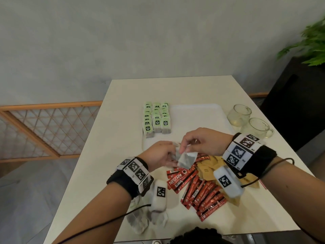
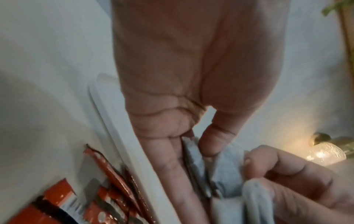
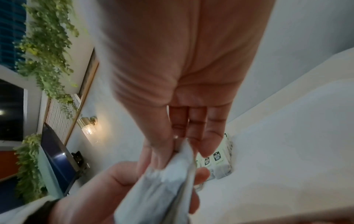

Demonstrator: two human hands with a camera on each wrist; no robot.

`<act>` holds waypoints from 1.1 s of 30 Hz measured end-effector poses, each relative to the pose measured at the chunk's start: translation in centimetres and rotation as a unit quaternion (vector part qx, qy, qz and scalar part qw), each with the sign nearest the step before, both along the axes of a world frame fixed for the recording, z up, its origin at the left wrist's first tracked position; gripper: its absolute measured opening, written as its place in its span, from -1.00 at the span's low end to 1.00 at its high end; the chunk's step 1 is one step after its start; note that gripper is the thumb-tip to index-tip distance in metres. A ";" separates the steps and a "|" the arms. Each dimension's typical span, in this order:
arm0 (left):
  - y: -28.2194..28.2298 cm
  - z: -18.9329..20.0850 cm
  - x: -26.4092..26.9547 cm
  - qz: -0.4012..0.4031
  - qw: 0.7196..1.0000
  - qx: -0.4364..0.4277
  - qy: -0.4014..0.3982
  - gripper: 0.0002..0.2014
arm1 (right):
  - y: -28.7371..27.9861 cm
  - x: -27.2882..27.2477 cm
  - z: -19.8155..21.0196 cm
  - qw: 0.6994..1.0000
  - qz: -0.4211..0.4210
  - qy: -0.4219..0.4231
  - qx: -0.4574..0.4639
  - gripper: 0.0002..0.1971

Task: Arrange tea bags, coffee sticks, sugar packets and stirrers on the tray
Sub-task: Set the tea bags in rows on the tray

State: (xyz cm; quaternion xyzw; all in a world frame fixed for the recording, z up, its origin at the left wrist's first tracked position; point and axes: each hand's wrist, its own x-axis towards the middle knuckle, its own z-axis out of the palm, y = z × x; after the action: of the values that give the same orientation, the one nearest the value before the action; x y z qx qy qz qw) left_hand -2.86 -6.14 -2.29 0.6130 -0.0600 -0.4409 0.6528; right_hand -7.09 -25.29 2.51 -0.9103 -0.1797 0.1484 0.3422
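Both hands meet above the near edge of the white tray (image 1: 195, 111), a flat, smooth rectangle with rounded corners lying on a matte cream table (image 1: 109, 155).

The left hand (image 1: 158, 154) grips a small bunch of tea bags (image 1: 173, 152); in the left wrist view thumb and fingers (image 2: 208, 142) press together on thin, pale grey paper layers. The count of bags in the bunch cannot be told.

The right hand (image 1: 202, 140) pinches the top corner of one loose tea bag (image 1: 187, 158), a soft, translucent square pouch with a dark fill, hanging tilted just above the coffee sticks.

On the far-left part of the tray, arranged tea bags (image 1: 156, 118) with pale green tags stand in three overlapping rows; tag print is too small to read.

Near the hands, on the table: glossy red foil coffee sticks (image 1: 198, 189) in a loose fan, and tan paper sugar packets (image 1: 209, 169), partly hidden by the right wrist band.

More loose tea bags (image 1: 149, 219) lie at the near-left, partly under the left wrist camera.

Two clear, rounded glass cups (image 1: 248, 120) stand right of the tray.

Both wrist views are blurred.
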 end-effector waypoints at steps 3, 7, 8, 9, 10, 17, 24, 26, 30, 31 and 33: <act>0.1 0.1 0.2 -0.029 0.997 -0.023 0.073 -0.53 | 0.1 0.9 -0.2 1.000 -0.018 -0.014 -0.008 -0.87; 0.9 -0.2 0.4 -0.096 0.986 -0.088 0.108 -0.50 | 0.5 1.9 -0.6 0.999 -0.037 0.014 0.032 -0.75; 1.1 -0.3 0.6 -0.101 0.986 -0.091 0.099 -0.51 | 0.5 2.2 -0.6 0.998 -0.037 0.019 0.039 -0.74; 1.3 -0.2 0.7 -0.102 0.988 -0.084 0.082 -0.52 | 0.6 2.4 -0.6 0.998 -0.036 0.024 0.050 -0.74; 1.4 -0.1 0.9 -0.101 0.990 -0.072 0.063 -0.55 | 0.6 2.7 -0.5 0.997 -0.036 0.028 0.064 -0.75; 1.3 0.9 1.5 -0.075 0.995 -0.055 0.023 -0.82 | 1.1 4.6 -0.1 0.994 -0.046 0.020 0.095 -0.77; 0.7 0.8 2.1 0.000 0.997 -0.071 0.009 -0.77 | 0.9 5.5 -0.8 0.980 -0.122 -0.046 0.149 -0.78; 0.5 0.7 2.6 0.039 0.996 -0.075 -0.002 -0.76 | 0.4 5.5 -1.4 0.963 -0.191 -0.071 0.175 -0.85; 0.3 0.7 3.4 0.072 0.994 -0.068 -0.034 -0.76 | 0.2 5.0 -3.1 0.941 -0.242 -0.037 0.235 -0.92; 0.2 0.7 3.5 0.074 0.994 -0.062 -0.044 -0.75 | 0.1 5.0 -3.3 0.939 -0.251 -0.043 0.234 -0.94; -0.1 0.6 3.6 0.074 0.994 -0.051 -0.063 -0.75 | 0.1 5.1 -3.7 0.932 -0.270 -0.060 0.235 -0.93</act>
State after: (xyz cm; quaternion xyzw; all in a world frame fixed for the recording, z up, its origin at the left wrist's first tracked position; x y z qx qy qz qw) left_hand 0.70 -6.21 -1.67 0.6081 -0.0778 -0.3480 0.7092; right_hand -2.03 -25.17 -1.17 -0.8251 0.0231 -0.0508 0.5623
